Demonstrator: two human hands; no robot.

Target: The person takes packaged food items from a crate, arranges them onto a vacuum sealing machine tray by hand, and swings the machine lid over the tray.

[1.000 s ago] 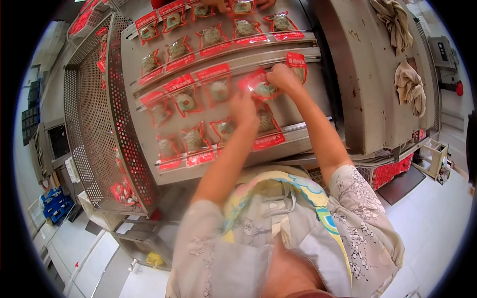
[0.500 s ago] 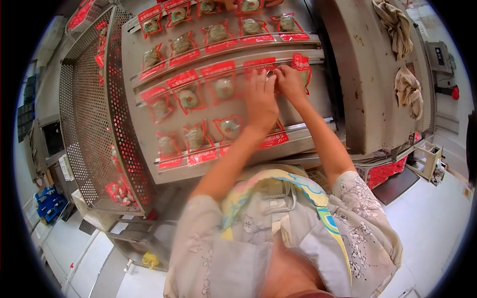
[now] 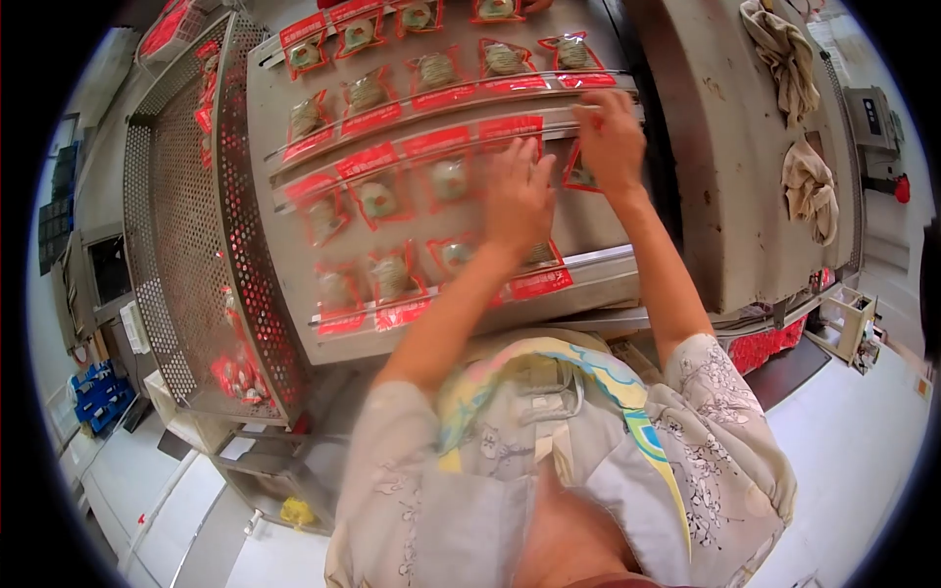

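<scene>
Rows of clear food packets with red printed ends lie on a metal worktop point(image 3: 578, 223) crossed by metal bars point(image 3: 441, 110). My left hand point(image 3: 520, 196) rests, fingers stretched and a little apart, over a packet point(image 3: 512, 127) in the middle row. To its right, my right hand point(image 3: 612, 147) has bent fingers at the upper end of the row's last packet point(image 3: 580, 174), mostly covering it. Left of my hands lie a packet with a pale green round filling point(image 3: 450, 180) and a similar packet point(image 3: 376, 199).
A perforated metal bin point(image 3: 176, 255) with red packets point(image 3: 240, 372) stands at the left. On the right, cloths point(image 3: 810, 186) lie on a large metal housing point(image 3: 720, 157). Part of another person's hand point(image 3: 535, 6) shows at the far edge.
My right hand has moved right and away from me, from beside the left hand to the end packet's upper edge. My left hand has stayed nearly in place, its fingers slightly lower.
</scene>
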